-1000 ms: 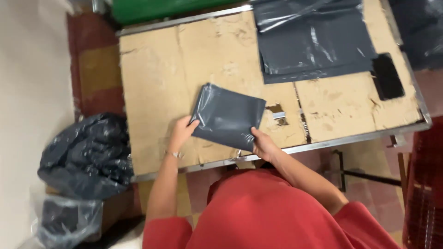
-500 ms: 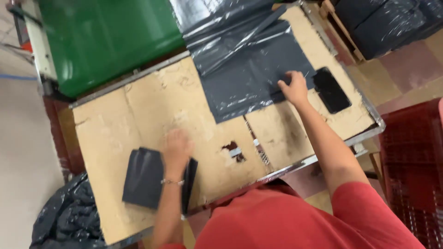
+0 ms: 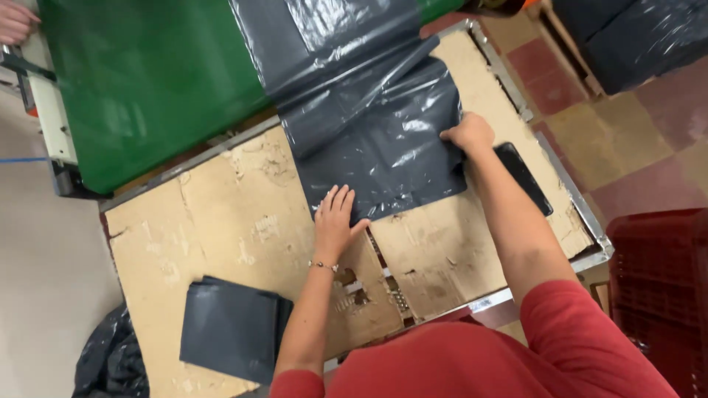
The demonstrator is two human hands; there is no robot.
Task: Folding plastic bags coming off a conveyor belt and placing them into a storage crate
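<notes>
Cardboard (image 3: 221,221) covers the table; a folded grey bag (image 3: 230,337) lies at lower left. At centre the left hand (image 3: 335,221) presses flat, fingers spread, on the grey plastic sheet's (image 3: 380,151) near edge. Farther right, the right hand (image 3: 467,134) seems to pinch its edge, though the grip is unclear. Slick film could slip or crease if pulled unevenly, and might drag the dark phone (image 3: 525,177) beside it.

The plastic mailer bag (image 3: 383,147) lay on the cardboard-covered table (image 3: 221,221), left hand (image 3: 335,221) at its near edge, right hand (image 3: 468,135) at its right edge. A phone (image 3: 527,180) sat right of it; a folded packet (image 3: 228,328) rested near-left.
</notes>
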